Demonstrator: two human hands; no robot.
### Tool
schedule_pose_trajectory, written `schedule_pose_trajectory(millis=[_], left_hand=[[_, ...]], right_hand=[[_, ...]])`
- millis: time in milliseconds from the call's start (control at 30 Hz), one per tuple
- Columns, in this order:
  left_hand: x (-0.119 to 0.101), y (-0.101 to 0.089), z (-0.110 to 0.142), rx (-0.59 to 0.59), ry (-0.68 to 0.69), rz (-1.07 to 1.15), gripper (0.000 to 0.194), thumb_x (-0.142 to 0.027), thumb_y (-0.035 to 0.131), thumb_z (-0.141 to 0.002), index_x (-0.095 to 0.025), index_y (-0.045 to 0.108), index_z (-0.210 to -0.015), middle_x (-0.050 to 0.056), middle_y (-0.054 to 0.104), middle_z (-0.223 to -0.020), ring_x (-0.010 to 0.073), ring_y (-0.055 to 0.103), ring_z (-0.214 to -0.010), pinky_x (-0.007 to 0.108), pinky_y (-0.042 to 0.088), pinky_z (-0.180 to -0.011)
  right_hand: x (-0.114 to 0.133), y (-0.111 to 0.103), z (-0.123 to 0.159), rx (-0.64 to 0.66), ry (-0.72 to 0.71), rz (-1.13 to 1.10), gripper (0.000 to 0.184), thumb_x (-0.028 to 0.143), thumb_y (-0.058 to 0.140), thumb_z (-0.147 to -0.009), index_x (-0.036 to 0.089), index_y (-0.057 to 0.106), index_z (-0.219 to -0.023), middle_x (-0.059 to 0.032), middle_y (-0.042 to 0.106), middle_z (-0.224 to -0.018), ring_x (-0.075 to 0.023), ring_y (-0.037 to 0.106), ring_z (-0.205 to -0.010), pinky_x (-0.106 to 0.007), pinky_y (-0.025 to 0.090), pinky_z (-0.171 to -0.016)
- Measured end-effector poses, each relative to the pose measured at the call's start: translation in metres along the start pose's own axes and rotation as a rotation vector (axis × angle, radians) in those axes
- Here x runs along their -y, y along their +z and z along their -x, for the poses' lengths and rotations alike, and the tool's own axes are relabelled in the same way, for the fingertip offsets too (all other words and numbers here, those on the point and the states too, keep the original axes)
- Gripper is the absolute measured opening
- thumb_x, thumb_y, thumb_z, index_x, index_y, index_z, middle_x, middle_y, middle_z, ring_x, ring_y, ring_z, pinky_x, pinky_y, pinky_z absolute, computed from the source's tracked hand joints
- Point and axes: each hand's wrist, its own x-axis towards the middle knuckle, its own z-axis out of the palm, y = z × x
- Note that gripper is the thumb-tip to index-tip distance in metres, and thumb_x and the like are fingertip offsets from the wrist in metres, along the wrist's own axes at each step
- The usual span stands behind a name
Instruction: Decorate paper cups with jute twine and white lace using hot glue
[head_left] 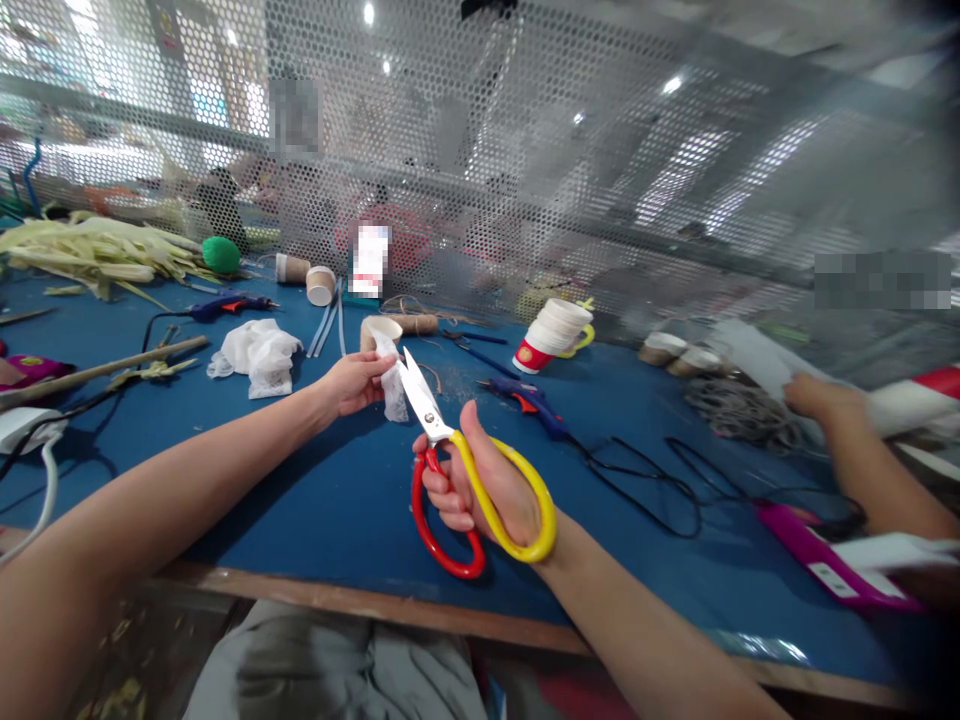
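My left hand [355, 384] pinches a strip of white lace [394, 392] that hangs down toward the table. In my right hand [480, 480] is a pair of scissors [424, 395] with one red and one yellow handle. Their blades are slightly parted, and the tips point up beside the lace. Just behind the lace sits a small brown paper cup [373, 332], partly covered by it. A crumpled heap of white lace [259, 352] lies to the left of my left hand.
Glue guns [525, 398] lie on the blue table [315, 500] with trailing cords. Stacked paper cups [553, 335] stand behind. Dried husks [90, 250] fill the far left. At right, another person's arm [862, 440] reaches over grey cord [742, 410]. A perforated metal screen [465, 150] borders the back.
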Motion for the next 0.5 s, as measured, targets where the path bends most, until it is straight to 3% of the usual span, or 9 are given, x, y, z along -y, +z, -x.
schedule_pose_trajectory(millis=[300,500], left_hand=[[0.0017,0.0007,0.001,-0.005,0.048,0.009,0.013,-0.007,0.05,-0.084,-0.008,0.062,-0.082,0.004,0.064,-0.06,0.0116,0.06,-0.049,0.026,0.049,-0.057],[0.0037,0.0016,0.0001,0.012,0.082,0.025,0.013,-0.005,0.051,-0.083,-0.008,0.062,-0.077,0.003,0.063,-0.058,0.0091,0.059,-0.049,0.021,0.047,-0.054]], right_hand=[[-0.0006,-0.0021,-0.001,0.022,0.006,-0.014,0.065,0.074,0.012,-0.079,0.019,0.048,-0.083,0.0048,0.04,-0.049,-0.0048,0.031,-0.035,-0.013,0.023,-0.032],[0.0021,0.0005,-0.0038,0.039,0.004,-0.042,0.067,0.077,0.014,-0.076,0.019,0.048,-0.082,0.0053,0.039,-0.05,-0.0044,0.03,-0.035,-0.013,0.023,-0.031]])
